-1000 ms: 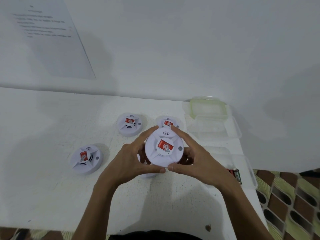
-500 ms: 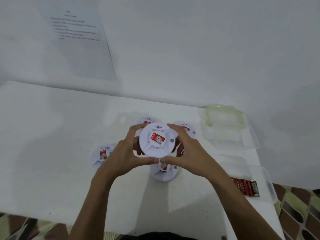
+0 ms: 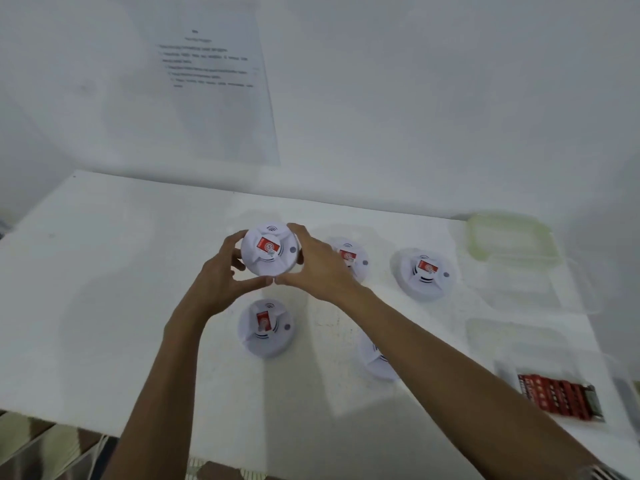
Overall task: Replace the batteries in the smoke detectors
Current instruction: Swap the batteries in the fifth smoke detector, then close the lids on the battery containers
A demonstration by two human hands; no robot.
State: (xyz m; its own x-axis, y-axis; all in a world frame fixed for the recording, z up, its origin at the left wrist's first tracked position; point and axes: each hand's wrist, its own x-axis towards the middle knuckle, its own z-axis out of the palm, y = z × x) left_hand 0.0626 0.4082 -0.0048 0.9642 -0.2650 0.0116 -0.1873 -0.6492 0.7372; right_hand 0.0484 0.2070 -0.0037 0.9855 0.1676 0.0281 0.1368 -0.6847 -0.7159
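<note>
left hand (image 3: pixel 221 282): fingers (image 3: pixel 236 239) curled round held detector's 9 o'clock rim | held detector (image 3: pixel 270 249): over bench (image 3: pixel 104 271), red label up, thumbs meeting at its 6 o'clock | right hand (image 3: pixel 318 268): fingers grip 3 o'clock rim | other detectors (image 3: pixel 266 327): on bench at 6, 3, 5 o'clock | batteries (image 3: pixel 561 396): 4 o'clock, far right

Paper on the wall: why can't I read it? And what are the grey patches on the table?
Head view: the paper's print is too small and blurry to read. Head view: the grey patches on the table are soft shadows of the left arm and right arm; the light is dim and even, with no glare.
</note>
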